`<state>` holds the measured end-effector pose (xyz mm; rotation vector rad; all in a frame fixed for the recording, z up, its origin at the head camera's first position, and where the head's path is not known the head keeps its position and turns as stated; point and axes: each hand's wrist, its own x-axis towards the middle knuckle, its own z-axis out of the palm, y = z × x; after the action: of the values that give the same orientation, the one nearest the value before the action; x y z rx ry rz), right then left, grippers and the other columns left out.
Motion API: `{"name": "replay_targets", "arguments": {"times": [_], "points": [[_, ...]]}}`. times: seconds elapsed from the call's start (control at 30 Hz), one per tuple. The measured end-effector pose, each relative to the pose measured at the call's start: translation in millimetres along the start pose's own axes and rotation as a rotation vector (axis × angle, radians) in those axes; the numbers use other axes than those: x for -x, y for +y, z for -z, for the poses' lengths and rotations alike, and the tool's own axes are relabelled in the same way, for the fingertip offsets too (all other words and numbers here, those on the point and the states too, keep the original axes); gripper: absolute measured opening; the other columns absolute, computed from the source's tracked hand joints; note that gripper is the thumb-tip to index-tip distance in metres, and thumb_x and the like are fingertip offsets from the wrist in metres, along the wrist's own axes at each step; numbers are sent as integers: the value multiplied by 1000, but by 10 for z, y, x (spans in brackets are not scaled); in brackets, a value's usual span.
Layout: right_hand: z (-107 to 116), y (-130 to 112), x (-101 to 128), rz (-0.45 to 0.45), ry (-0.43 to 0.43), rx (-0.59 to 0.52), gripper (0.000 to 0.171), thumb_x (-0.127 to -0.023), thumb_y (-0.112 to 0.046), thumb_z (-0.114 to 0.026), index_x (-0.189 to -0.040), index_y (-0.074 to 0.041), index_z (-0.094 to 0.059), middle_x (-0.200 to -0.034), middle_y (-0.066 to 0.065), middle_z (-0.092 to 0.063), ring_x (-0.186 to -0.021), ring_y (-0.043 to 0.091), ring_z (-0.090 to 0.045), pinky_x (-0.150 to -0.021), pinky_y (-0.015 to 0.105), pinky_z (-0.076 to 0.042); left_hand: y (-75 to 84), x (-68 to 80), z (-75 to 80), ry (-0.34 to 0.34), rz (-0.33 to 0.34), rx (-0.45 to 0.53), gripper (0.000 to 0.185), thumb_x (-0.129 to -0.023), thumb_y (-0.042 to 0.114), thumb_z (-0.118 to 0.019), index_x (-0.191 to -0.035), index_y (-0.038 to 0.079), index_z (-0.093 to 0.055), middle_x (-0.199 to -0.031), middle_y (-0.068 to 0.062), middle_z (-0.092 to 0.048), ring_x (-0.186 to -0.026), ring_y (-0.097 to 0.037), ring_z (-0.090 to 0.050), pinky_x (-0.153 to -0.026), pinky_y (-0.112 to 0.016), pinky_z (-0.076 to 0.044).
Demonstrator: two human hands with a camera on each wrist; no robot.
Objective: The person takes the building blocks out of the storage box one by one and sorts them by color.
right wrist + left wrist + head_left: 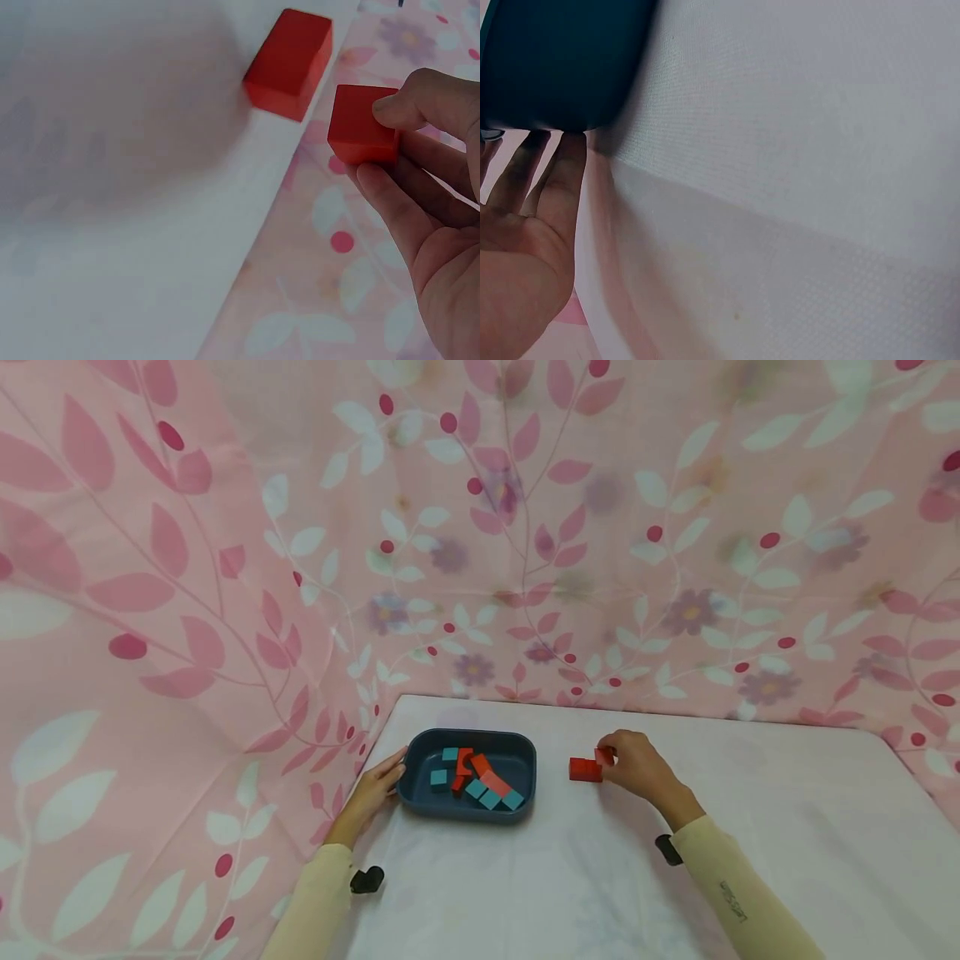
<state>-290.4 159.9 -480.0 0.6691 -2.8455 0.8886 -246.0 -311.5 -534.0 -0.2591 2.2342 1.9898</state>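
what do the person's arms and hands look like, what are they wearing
Both arms wear long pale cream sleeves; the right sleeve carries a small dark marking. A small black device sits at each wrist. The left hand and right hand are bare, without gloves.

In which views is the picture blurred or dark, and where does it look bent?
Head view: evenly lit, sharp; curtain bulges toward the edges. Left wrist view: dim, tray blurred beside left hand. Right wrist view: held red block sharp, lying red block smeared.
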Motion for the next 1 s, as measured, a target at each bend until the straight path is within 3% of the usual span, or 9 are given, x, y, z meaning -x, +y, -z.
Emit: {"name": "replay_targets", "arguments": {"times": [0.5, 1.0], "points": [[-117, 381, 73, -145, -81, -10, 27, -78, -6, -78, -104, 0, -71, -88, 7, -63, -83, 25, -55, -75, 39, -54, -1, 3, -8, -6, 5, 6, 47, -103, 26, -50, -150, 26, -42, -152, -12, -38, -130, -30, -44, -104, -48, -39], [-216, 454, 29, -179, -85, -41, 32, -78, -7, -78, -108, -2, -71, -94, 8, -66, -87, 26, -55, -78, 43, -54, -2, 9, 1, -20, 0, 15, 48, -103, 27, -50, -150, 26, -40, -154, -12, -35, -133, -32, -40, -106, -48, -36]]}}
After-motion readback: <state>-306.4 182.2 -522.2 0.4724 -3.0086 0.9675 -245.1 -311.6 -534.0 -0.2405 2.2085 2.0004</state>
